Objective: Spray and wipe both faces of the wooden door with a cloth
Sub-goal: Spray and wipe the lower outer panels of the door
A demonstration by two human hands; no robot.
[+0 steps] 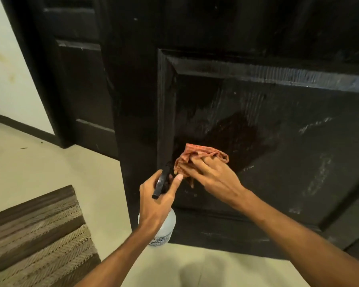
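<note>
The dark wooden door point(278, 141) fills the upper and right part of the view, with a wet patch on its lower recessed panel. My right hand point(214, 175) presses a crumpled orange-red cloth point(195, 156) against that panel near its left moulding. My left hand point(155, 201) grips a clear spray bottle point(164, 228) by its black trigger head, held just left of the cloth, with the index finger stretched out toward it. The bottle's nozzle is hidden against the dark door.
A striped brown and beige mat point(35, 235) lies on the pale tiled floor point(50, 162) at the lower left. A light wall point(10, 65) with a dark skirting stands at the far left, beside the door frame point(42, 79).
</note>
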